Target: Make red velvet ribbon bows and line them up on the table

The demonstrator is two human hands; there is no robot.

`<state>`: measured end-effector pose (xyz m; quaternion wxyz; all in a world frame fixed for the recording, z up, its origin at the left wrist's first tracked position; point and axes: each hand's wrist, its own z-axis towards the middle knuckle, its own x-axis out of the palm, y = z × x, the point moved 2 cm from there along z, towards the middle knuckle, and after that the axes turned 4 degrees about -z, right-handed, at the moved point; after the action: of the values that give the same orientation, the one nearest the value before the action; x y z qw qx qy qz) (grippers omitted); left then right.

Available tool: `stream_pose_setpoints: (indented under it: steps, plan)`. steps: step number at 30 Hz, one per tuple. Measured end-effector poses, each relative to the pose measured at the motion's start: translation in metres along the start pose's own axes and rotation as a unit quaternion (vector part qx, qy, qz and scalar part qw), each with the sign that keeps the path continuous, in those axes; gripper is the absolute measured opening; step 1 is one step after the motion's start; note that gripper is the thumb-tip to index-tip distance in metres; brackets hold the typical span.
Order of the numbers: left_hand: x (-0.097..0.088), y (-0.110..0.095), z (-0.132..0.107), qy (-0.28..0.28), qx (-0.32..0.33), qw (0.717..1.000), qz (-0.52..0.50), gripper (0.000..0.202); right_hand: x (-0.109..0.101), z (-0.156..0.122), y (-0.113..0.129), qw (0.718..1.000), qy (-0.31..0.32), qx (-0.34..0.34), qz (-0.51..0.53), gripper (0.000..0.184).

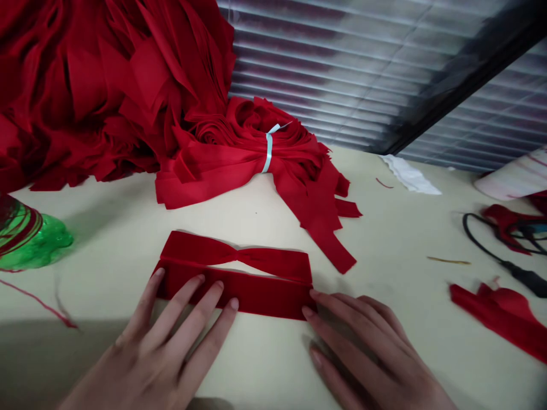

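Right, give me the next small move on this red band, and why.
Probably pinch the narrowed middle of the red fabric band with the right hand. That upper layer looks gathered, yet nothing seems to hold it, while the left hand lies flat on the lower layer.

Soft, slightly dim light here, a pale glow coming through the blinds (342,74) far beyond the fingers (188,302)! A heavy shadow (43,359) lies on the tabletop (256,228) left of them, there's no harsh glare, and the wide lens bends and softens both edges.
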<state>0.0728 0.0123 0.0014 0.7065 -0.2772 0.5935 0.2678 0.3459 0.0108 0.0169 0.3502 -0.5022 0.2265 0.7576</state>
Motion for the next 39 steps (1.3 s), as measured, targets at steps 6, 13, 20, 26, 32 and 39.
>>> stream_pose_setpoints:
  steps: [6, 13, 20, 26, 32, 39]
  plan:
    - [-0.0023, -0.0003, 0.0009, -0.002, -0.009, 1.0, 0.003, 0.055, 0.0005, 0.0042, 0.0004, 1.0, 0.007, -0.006, -0.001, 0.026]
    - [-0.0041, 0.0001, 0.0031, -0.003, -0.008, 1.0, 0.015, 0.054, -0.0012, 0.0031, -0.0008, 1.0, 0.006, -0.016, -0.013, 0.025]
    - [-0.004, -0.0004, 0.0049, -0.007, -0.005, 1.0, 0.018, 0.052, 0.0024, 0.0011, -0.0002, 1.0, 0.0, -0.024, -0.01, 0.027]
    - [-0.0076, -0.0013, 0.0072, 0.003, 0.001, 0.999, 0.035, 0.051, 0.0066, -0.0035, -0.0045, 0.999, 0.008, -0.032, -0.017, 0.033]
    - [-0.0076, -0.0034, 0.0044, 0.008, -0.001, 0.999, 0.047, 0.052, 0.0064, -0.0021, -0.0049, 0.999, -0.018, -0.035, -0.015, 0.028]
    - [-0.0066, -0.0049, 0.0026, 0.035, 0.005, 0.999, 0.022, 0.075, 0.0063, -0.0022, -0.0032, 0.998, 0.01, -0.052, -0.016, 0.033]
